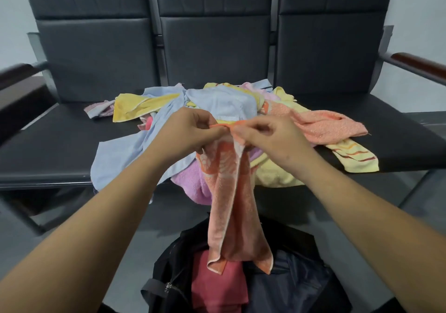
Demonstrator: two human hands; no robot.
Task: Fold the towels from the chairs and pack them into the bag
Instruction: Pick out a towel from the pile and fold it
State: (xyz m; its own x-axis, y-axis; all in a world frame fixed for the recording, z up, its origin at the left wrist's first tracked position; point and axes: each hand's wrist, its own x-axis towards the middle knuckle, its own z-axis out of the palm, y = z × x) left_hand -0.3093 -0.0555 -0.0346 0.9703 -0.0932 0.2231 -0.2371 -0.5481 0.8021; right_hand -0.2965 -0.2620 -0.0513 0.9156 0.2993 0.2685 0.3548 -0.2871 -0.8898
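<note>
An orange patterned towel (231, 206) hangs down in front of me, its top edge pinched by both hands. My left hand (185, 131) grips the left part of that edge and my right hand (268, 135) grips the right part, the two hands nearly touching. Behind them a loose pile of towels (224, 102) in light blue, yellow, pink and peach lies on the middle chair seat. Below the hanging towel an open black bag (296, 279) sits on the floor with a red towel (217, 286) inside it.
A row of dark padded chairs (212, 47) joined side by side fills the view, with wooden armrests at far left (17, 73) and far right (420, 65). A yellow striped towel (354, 158) droops over the seat's front edge. Grey floor surrounds the bag.
</note>
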